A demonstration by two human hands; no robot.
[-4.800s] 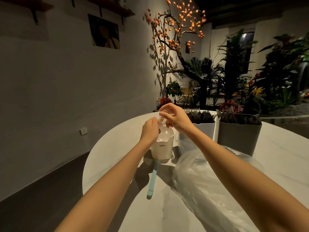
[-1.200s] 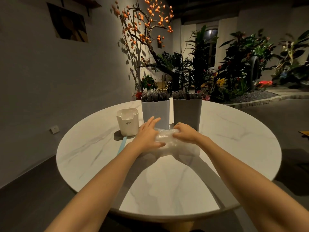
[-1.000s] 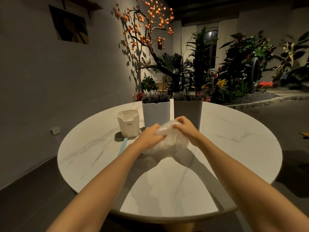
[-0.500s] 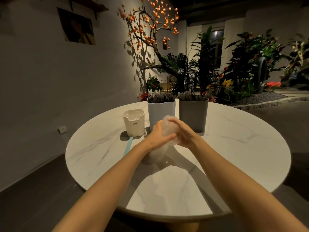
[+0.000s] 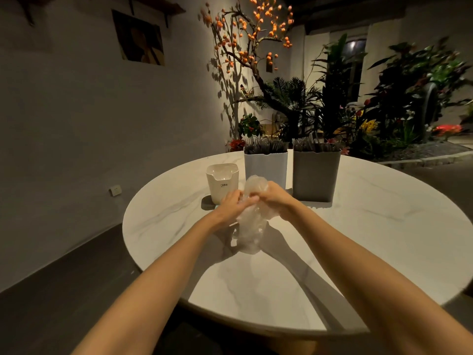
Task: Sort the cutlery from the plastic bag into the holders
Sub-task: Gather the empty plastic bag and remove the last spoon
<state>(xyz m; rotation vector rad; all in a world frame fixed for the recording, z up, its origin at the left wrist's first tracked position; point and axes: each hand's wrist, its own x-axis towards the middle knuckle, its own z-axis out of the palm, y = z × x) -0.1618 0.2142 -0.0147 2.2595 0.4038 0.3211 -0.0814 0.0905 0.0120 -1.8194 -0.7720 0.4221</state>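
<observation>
Both hands, left hand (image 5: 228,205) and right hand (image 5: 274,198), curl their fingers around the crumpled clear plastic bag (image 5: 251,221) at frame centre, above the round marble table (image 5: 384,226).

Your two bare forearms extend forward from the lower corners of the view and converge at the centre. Your left hand (image 5: 231,203) is positioned back-up, with its fingers curled inward and gripping the crumpled plastic bag (image 5: 249,221) from the left side. Your right hand (image 5: 275,198) is positioned just beside it, knuckles up, with its fingers closed over the top of the same bag. The fingertips of the two hands nearly meet. Both wrists are straight.
</observation>
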